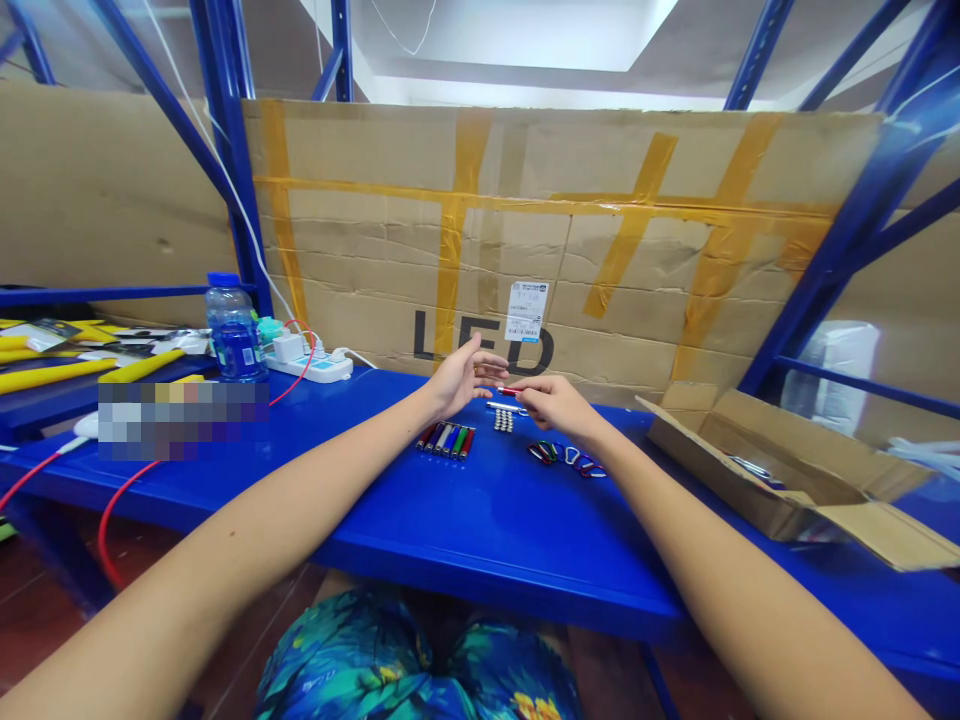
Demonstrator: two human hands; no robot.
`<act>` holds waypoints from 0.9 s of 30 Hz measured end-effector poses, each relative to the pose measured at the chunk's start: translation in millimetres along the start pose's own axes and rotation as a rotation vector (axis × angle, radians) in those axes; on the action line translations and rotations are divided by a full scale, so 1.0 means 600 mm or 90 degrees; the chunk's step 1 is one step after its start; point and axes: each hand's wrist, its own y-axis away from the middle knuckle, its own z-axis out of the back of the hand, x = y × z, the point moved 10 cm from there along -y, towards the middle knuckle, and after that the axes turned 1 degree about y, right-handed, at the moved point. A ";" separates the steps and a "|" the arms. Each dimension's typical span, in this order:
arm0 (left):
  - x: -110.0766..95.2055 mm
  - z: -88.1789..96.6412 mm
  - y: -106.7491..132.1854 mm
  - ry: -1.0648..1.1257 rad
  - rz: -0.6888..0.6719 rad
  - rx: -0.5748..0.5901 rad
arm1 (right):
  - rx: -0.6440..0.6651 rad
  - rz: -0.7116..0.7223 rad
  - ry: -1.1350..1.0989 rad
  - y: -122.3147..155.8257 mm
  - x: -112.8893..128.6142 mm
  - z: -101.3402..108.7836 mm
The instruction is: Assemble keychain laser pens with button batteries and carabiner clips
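My right hand (pixel 553 402) pinches a slim red metal tube (pixel 507 391) that looks like a small penlight body. Beside the tube's far end is my left hand (pixel 463 380), fingers spread and thumb raised, with nothing visible in it. A silver tube (pixel 502 406) lies on the table just below the hands. Close in front of it are several small silver button-like pieces (pixel 503 421) in a tight block. Nearer my left forearm, coloured tubes (pixel 447 440) form a row with tiny bits before them. Several coloured carabiners (pixel 568 458) lie below my right wrist.
On the right of the blue table (pixel 480 530) stands an open cardboard box (pixel 750 470) with metal items inside. A blue-capped bottle (pixel 234 330) and a white power strip (pixel 319 366) with cables are at the left. Taped cardboard (pixel 360 250) rises behind, between blue rack posts.
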 end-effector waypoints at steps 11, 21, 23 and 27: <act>0.001 -0.001 0.001 -0.005 0.008 0.000 | -0.061 0.016 0.014 -0.001 0.003 0.018; -0.002 -0.004 0.004 -0.016 0.000 0.004 | -0.060 0.011 0.026 0.000 0.006 0.018; -0.003 -0.004 0.004 -0.017 -0.002 0.003 | -0.053 0.012 0.031 0.000 0.008 0.017; -0.001 -0.006 0.003 -0.015 0.001 0.004 | -0.046 0.009 0.027 0.000 0.007 0.014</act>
